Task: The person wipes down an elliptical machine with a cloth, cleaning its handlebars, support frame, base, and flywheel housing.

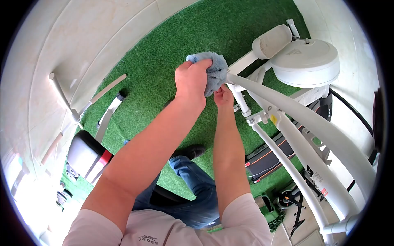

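A fluffy blue-grey cloth (216, 74) is bunched in my left hand (192, 80), whose fingers are closed on it. It lies against the end of a white tube of the exercise machine (291, 96). Just below the cloth, my right hand (223, 96) is beside the tube joint with its fingers bent in. Part of the right fingers is hidden behind the cloth, and what they hold, if anything, cannot be made out.
Green artificial turf (152, 61) covers the floor. A white round housing (305, 61) stands at the upper right. At the left are a black and white seat (88, 153) and metal bars (65, 96). A dark treadmill deck (271, 160) lies at the right.
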### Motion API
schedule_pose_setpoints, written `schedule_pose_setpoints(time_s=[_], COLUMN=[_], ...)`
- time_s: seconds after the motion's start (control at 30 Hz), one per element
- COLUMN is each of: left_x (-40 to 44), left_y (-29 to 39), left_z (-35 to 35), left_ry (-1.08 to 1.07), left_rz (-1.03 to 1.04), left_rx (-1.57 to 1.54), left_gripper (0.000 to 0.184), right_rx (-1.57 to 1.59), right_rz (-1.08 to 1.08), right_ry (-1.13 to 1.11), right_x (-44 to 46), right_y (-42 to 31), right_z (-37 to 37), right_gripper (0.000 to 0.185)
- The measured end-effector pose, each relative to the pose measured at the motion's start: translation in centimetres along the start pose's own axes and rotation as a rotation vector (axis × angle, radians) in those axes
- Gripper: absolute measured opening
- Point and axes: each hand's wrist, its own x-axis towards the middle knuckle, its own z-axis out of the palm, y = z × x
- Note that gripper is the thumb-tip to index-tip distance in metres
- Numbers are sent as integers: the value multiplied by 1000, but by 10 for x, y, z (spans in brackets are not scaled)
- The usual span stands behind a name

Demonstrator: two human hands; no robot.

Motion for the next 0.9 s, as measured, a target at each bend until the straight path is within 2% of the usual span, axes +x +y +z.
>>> schedule_pose_setpoints(time_s=[0.1, 0.3, 0.4, 0.47, 0.5, 0.57, 0.6, 0.63, 0.67, 0.73, 0.8, 0.83, 0.9], left_x=[-3, 5, 7, 10, 9, 10, 12, 14, 17, 15, 10, 8, 8], left_y=[2, -1, -2, -1, -1, -2, -4, -6, -9, -14, -12, -8, 3], left_z=[1, -1, -2, -3, -4, -2, -3, -4, -4, -5, -7, -7, -5], left_ry=[5, -30, -34, -33, -42, -62, -109, -153, -154, -152, -165, -173, -137], left_rz=[-3, 9, 20, 28, 51, 75, 104, 134, 135, 186, 158, 130, 159], left_rx=[8, -33, -35, -32, 42, 113, 294, 473, 468, 547, 460, 371, 394], left_gripper=[24, 25, 26, 26, 25, 23, 24, 25, 25, 27, 27, 28, 27], right_rx=[-83, -26, 6, 119, 118, 175, 173, 171, 169, 162, -44, -104, -105], right_rz=[54, -33, -70, -199, -198, -61, -65, -72, -78, -43, 132, 168, 149], right_ry=[-6, 46, -63, -94, -86, 129, 126, 1, -124, -173, -286, -301, -295], right_x=[-4, -4, 0, 6, -2, -23, -29, -37, -43, -20, 30, 29, 34], right_y=[-6, -1, 6, 29, 36, 39, 41, 43, 44, 52, 61, 52, 30], right_z=[5, 8, 1, -4, 2, 27, 29, 30, 32, 12, -15, 8, 60], right_gripper=[21, 23, 29, 36, 36, 36, 36, 35, 33, 28, 25, 26, 28])
